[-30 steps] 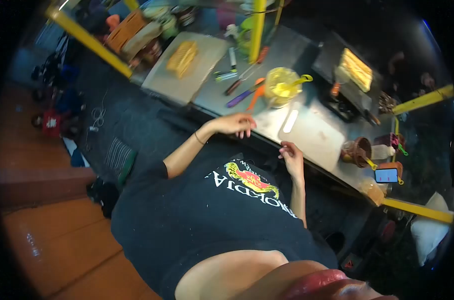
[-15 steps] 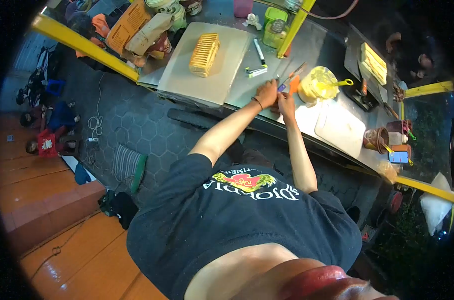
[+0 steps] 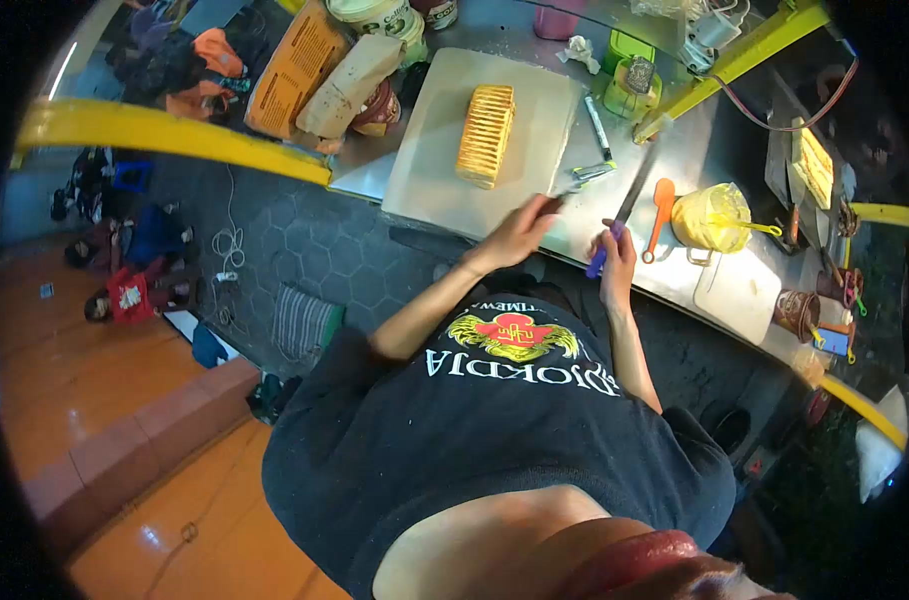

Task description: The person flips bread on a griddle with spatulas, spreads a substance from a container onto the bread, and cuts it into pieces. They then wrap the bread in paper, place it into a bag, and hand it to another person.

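My right hand [image 3: 619,262] is closed round the purple handle of a long-bladed knife [image 3: 638,188], its blade pointing up and away over the metal counter. My left hand [image 3: 514,237], near the front edge of the white board [image 3: 429,135], grips a dark-handled tool [image 3: 551,206]; its far end is blurred. Toasted, ridged bread [image 3: 486,135] stands on that board, apart from both hands. To the right of the knife lies an orange spatula [image 3: 660,212], beside a clear tub of yellow spread [image 3: 709,217] with a yellow-handled utensil in it.
A marker [image 3: 597,128], crumpled tissue [image 3: 579,53] and green container [image 3: 631,85] stand farther back. At right are a smaller white board [image 3: 739,295], a brown tub [image 3: 796,312] and more bread [image 3: 812,165]. Yellow posts [image 3: 729,70] frame the counter. People sit on the left.
My hands have moved apart, the right drawing the knife nearer with its blade raised, the left shifting toward the board. The orange spatula is now in full view on the counter. The camera view has shifted.
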Available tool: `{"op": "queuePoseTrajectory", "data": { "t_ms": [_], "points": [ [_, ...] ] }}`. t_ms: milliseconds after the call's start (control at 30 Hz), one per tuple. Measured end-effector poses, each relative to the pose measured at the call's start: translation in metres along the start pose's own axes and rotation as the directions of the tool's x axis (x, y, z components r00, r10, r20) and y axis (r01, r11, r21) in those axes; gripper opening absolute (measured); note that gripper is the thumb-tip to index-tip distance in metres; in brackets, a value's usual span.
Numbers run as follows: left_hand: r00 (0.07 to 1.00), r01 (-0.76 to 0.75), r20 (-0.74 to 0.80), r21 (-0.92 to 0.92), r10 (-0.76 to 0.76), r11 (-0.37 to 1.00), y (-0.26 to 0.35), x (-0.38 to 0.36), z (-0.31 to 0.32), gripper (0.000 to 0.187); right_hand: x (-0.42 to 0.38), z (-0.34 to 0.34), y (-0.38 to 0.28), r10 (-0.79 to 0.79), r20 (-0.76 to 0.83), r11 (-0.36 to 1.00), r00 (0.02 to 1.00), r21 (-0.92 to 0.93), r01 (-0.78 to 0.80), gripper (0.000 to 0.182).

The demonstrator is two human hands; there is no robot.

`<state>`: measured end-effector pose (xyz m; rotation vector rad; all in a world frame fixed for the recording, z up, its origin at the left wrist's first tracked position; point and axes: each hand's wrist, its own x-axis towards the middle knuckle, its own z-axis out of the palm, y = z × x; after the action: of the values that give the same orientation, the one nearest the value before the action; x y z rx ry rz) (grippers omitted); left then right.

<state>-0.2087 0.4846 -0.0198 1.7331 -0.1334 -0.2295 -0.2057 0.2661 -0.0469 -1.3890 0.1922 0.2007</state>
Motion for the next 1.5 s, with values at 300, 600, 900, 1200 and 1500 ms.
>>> {"op": "queuePoseTrajectory", "data": {
  "t_ms": [300,600,900,1200,1500],
  "points": [
    [0.924,0.215,-0.253,-0.276,-0.286,0.937,-0.052,-0.055,-0.172,0.043,-0.078,0.072,0.009,0.086,-0.082,0.921,0.993,-0.374,-0.111,0.024],
    [0.96,0.267,-0.091,0.022,-0.264,0.963,-0.073,-0.047,-0.15,0.049,-0.045,0.109,0.023,0.496,0.277,0.868,0.823,-0.146,-0.474,0.044],
    [0.952,0.232,-0.187,-0.064,-0.24,0.971,-0.061,-0.03,-0.178,0.041,0.002,0.14,-0.01,0.058,0.062,0.673,0.996,-0.74,0.007,0.03],
    [0.941,0.3,-0.135,-0.087,-0.309,0.95,-0.045,-0.047,-0.194,0.038,-0.019,0.174,-0.016,0.02,0.049,0.775,0.999,-0.631,0.015,0.035],
    [0.92,0.369,-0.071,-0.181,-0.386,0.912,-0.012,-0.109,-0.233,0.039,-0.002,0.199,0.004,-0.071,-0.005,0.624,0.997,-0.78,0.041,0.035]
  ]
}}
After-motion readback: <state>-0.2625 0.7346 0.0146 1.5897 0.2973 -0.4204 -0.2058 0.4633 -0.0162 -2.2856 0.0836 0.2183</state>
